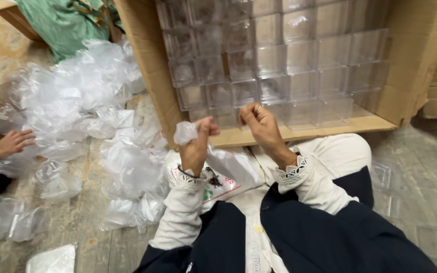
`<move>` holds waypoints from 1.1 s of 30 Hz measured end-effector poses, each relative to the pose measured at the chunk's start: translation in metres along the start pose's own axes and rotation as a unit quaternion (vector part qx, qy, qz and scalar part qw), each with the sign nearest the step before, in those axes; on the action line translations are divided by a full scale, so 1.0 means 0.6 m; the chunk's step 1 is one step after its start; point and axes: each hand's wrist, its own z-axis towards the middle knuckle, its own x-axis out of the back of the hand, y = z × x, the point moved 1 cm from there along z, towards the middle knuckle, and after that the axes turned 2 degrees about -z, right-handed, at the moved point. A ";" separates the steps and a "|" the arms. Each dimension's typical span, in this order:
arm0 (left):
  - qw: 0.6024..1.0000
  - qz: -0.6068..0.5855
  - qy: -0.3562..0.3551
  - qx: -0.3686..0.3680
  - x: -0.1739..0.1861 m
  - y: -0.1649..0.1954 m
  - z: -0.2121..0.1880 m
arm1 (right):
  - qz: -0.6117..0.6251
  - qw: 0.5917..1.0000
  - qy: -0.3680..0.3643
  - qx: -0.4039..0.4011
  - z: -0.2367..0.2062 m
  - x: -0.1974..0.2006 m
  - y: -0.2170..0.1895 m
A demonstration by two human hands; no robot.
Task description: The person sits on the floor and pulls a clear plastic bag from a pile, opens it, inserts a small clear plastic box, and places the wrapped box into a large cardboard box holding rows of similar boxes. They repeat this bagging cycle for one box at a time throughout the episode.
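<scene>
The left hand (197, 146) is raised in front of the person's lap, thumb and fingers pinching a crumpled clear plastic bag (185, 132) whose top puffs out at ten o'clock from the knuckles. The right hand (260, 125) sits just beside it at three o'clock, fingers curled inward with the tips drawn together (whether they grip anything, the view does not show); a ring sits on one finger. Beyond both hands, at twelve o'clock, a cardboard box (147, 60) lies open, filled with rows of clear plastic cases (284, 55). At nine o'clock a heap of clear bags (77, 101) covers the wooden floor (84, 222), and another person's hand (12, 143) rests on its edge.
</scene>
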 end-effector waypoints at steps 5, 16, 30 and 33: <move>0.974 0.014 -0.013 -0.227 -0.051 -0.013 0.003 | -0.041 0.987 -0.119 -0.096 -0.018 -0.013 -0.019; 0.981 0.053 0.064 -0.173 -0.047 -0.070 0.012 | -0.013 0.994 -0.030 -0.108 -0.024 -0.018 -0.024; 0.982 -0.186 -0.016 0.041 -0.034 -0.118 -0.011 | -0.074 0.993 0.015 -0.092 -0.060 -0.007 0.044; 0.966 -0.229 -0.011 0.117 -0.046 -0.126 -0.016 | -0.025 0.997 0.010 -0.068 -0.063 -0.006 0.050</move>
